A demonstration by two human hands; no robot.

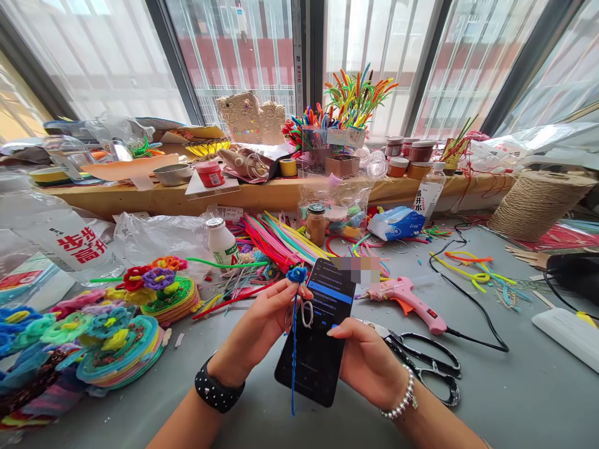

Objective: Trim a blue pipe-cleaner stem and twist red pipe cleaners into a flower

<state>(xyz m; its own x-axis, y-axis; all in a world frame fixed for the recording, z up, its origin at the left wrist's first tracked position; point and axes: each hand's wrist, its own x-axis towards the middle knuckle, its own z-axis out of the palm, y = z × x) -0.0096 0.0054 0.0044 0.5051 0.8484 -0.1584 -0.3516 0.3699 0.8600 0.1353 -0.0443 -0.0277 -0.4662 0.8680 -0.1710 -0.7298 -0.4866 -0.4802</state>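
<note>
My left hand (271,312), wearing a black dotted band on its wrist, pinches a small blue pipe-cleaner flower (296,274) just below its head. The flower's twisted blue stem (293,368) hangs down across a black smartphone (312,368). That phone is tilted and lit, with lines of text and a blue bar on its screen. My right hand (369,355), with a beaded bracelet, grips the phone's right side, its thumb over the screen. A pale loop (306,313) shows beside my left fingers; what it belongs to I cannot tell.
A pink glue gun (412,299) and black-handled scissors (433,362) lie to the right, with a black cord trailing. Colourful fuzzy flowers (116,349) crowd the left. Pipe cleaners (276,240) lie beyond my hands, near a small white bottle (221,240) and a jar (316,224).
</note>
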